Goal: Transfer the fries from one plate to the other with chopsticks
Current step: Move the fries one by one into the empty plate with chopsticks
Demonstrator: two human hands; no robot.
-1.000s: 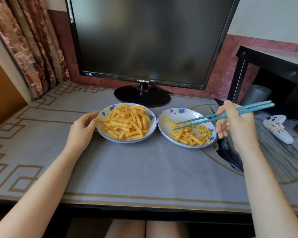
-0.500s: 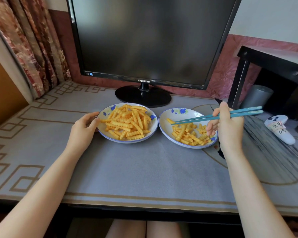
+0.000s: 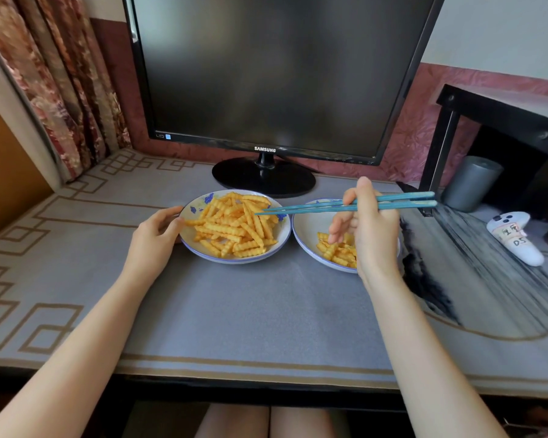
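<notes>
Two white plates with blue flowers stand side by side in front of the monitor. The left plate point(image 3: 283, 238) is heaped with crinkle-cut fries point(image 3: 234, 226). The right plate point(image 3: 307, 229) holds a smaller pile of fries point(image 3: 337, 251), partly hidden by my right hand point(image 3: 369, 229). That hand grips a pair of teal chopsticks point(image 3: 402, 201), held level above the right plate, their empty tips reaching over the right rim of the left plate. My left hand point(image 3: 154, 240) rests at the left plate's left rim, fingers touching its edge.
A black Samsung monitor point(image 3: 266, 74) on its round stand point(image 3: 263, 178) is just behind the plates. A grey cylinder point(image 3: 470, 183) and a white controller point(image 3: 516, 237) lie to the right, under a black shelf point(image 3: 500, 115). Curtains hang at the left.
My right hand has carried the chopsticks leftward, from over the right plate's fries to the left plate's rim. My left hand has stayed at the left plate.
</notes>
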